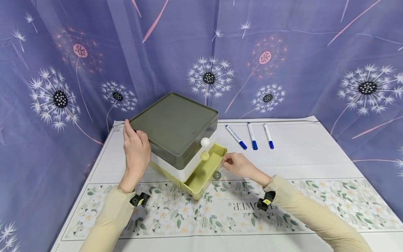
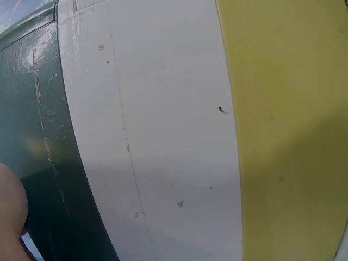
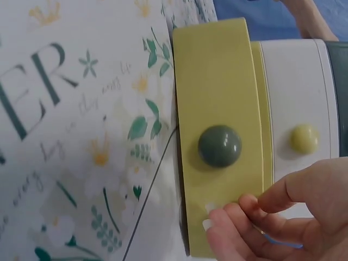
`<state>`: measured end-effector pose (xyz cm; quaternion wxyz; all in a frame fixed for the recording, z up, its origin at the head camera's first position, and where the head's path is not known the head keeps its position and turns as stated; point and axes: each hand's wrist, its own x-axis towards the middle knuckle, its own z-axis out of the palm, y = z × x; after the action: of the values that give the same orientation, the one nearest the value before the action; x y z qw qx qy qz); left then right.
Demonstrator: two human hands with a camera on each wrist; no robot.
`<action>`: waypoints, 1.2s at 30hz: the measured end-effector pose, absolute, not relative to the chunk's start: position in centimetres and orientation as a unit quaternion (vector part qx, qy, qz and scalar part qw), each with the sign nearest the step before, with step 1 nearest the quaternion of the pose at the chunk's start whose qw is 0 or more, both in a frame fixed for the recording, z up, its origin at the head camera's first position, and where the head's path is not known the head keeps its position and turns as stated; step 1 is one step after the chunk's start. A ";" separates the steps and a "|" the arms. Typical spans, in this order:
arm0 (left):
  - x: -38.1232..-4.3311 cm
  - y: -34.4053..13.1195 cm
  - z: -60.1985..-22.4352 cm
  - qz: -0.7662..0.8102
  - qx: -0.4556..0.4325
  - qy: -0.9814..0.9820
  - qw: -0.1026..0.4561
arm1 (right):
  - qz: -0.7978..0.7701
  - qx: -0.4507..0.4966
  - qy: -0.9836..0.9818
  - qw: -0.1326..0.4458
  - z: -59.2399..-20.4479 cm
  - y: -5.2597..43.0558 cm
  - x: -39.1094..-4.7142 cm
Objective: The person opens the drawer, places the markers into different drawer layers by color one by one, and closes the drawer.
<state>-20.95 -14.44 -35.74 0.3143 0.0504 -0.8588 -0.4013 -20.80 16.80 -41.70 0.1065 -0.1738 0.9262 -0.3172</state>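
A three-tier drawer box (image 1: 176, 122) sits angled on the table, with a dark green top and upper drawer, a white middle section and a yellow-green bottom drawer (image 1: 206, 171). The bottom drawer is pulled out, its visible inside bare. Its round dark green knob (image 3: 219, 145) is on the front panel. My left hand (image 1: 136, 147) rests against the left side of the box near the top edge. At the far end of the drawer front is my right hand (image 1: 240, 164), fingers curled, fingertips against the panel and thumb meeting the index finger; nothing shows between them.
Three blue-capped markers (image 1: 252, 136) lie behind and right of the box. A white knob (image 1: 205, 142) and a yellow knob (image 1: 205, 155) stick out from the upper drawers. A floral strip (image 1: 176, 217) crosses the table's front; a purple curtain (image 1: 302, 70) hangs behind.
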 end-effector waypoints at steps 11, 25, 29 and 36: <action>-21.0 -14.5 -36.0 -0.403 0.051 -0.857 0.318 | -0.274 -0.133 0.951 0.046 -42.5 18.5 -22.3; -21.1 -14.5 -36.2 -0.406 0.049 -0.855 0.317 | -0.250 -0.084 0.964 -0.021 -44.1 20.4 -25.0; -21.0 -14.5 -36.2 -0.408 0.049 -0.856 0.314 | -0.235 -0.076 0.968 -0.050 -44.7 20.6 -25.5; -21.1 -14.6 -36.1 -0.408 0.051 -0.856 0.314 | -0.221 -0.055 0.973 -0.047 -45.2 21.0 -26.2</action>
<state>-21.07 -14.57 -36.06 0.3137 0.0510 -0.8557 -0.4083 -26.22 20.99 -45.22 -0.0472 -0.0548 0.9725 -0.2213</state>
